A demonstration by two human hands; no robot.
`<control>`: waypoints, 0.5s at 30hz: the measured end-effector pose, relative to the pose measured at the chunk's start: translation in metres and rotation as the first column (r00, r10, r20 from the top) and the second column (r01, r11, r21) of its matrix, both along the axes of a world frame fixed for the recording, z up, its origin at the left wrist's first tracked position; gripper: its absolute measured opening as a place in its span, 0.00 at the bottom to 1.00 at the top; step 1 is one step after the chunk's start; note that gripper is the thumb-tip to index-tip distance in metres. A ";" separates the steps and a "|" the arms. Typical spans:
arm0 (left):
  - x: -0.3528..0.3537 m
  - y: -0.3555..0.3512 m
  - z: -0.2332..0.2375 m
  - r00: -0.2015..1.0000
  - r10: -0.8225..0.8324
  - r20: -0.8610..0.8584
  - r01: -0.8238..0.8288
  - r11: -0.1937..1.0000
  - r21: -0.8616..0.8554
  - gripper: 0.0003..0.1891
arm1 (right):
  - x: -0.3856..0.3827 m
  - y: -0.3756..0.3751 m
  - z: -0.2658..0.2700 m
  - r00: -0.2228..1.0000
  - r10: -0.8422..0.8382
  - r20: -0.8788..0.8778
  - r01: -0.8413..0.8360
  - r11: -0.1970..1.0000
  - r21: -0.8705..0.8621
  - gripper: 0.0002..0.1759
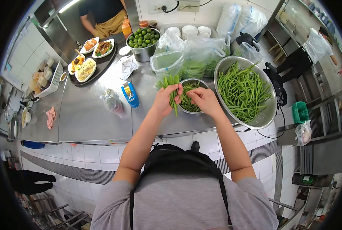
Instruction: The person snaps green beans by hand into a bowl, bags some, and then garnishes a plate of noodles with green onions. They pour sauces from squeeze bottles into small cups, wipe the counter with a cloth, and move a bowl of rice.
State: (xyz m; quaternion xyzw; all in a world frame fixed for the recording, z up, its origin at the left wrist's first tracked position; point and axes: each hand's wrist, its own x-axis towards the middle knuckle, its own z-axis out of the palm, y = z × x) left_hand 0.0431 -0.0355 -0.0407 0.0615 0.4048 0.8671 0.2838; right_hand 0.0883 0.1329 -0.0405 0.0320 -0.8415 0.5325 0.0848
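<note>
The fingers of the left hand (164, 100) are curled around a bundle of green beans (171, 81), its ends sticking out above and below the grip. The right hand (204, 100) is just beside it, over a small metal bowl (192, 112), with thumb and fingertips drawn together; whether a piece is pinched between them I cannot tell. Short pieces of green bean (187, 102) lie in that bowl. To its right is a large metal bowl (269, 116) heaped with long green beans (240, 92). Clear plastic bags (196, 61) with green contents rest on the metal table (94, 111) behind the small bowl, and stacks of white bowls (189, 32) are behind the bags. Left of the bags is a metal pot (143, 56) filled with green limes (142, 39), with an orange bottle (126, 28) near it. A blue carton (130, 94) lies left of the left hand, with a small tied bag (112, 103) beside it. Farther left, a dark tray (109, 63) bears white plates of food (79, 79), and a white basket (53, 84) and a pink cloth (51, 117) are near the table's left end. A person (102, 19) in a dark top is beyond the far edge. At the right, well apart from the table, another person (318, 46) in a white top leans toward metal shelving.
</note>
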 end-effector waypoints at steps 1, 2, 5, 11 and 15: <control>-0.001 0.001 0.000 1.000 0.004 0.001 -0.004 1.000 0.024 0.06 | 0.003 0.000 0.008 0.968 0.141 0.206 -0.116 0.985 -0.127 0.10; -0.002 0.002 0.000 1.000 0.007 -0.001 -0.007 0.999 0.049 0.06 | 0.005 -0.001 0.014 0.970 0.136 0.203 -0.112 0.985 -0.128 0.10; -0.001 0.004 0.003 0.994 0.012 -0.109 -0.006 0.998 0.059 0.06 | 0.011 -0.004 0.022 0.923 0.227 0.311 -0.203 0.973 -0.106 0.15; 0.008 0.009 0.003 0.888 0.100 -0.450 -0.211 0.956 -0.205 0.07 | 0.017 -0.008 0.025 0.922 0.214 0.323 -0.169 0.972 -0.162 0.15; 0.011 0.011 -0.002 0.829 0.070 -0.554 -0.284 0.907 -0.311 0.08 | 0.021 -0.011 0.022 0.969 0.120 0.214 -0.121 0.993 -0.010 0.15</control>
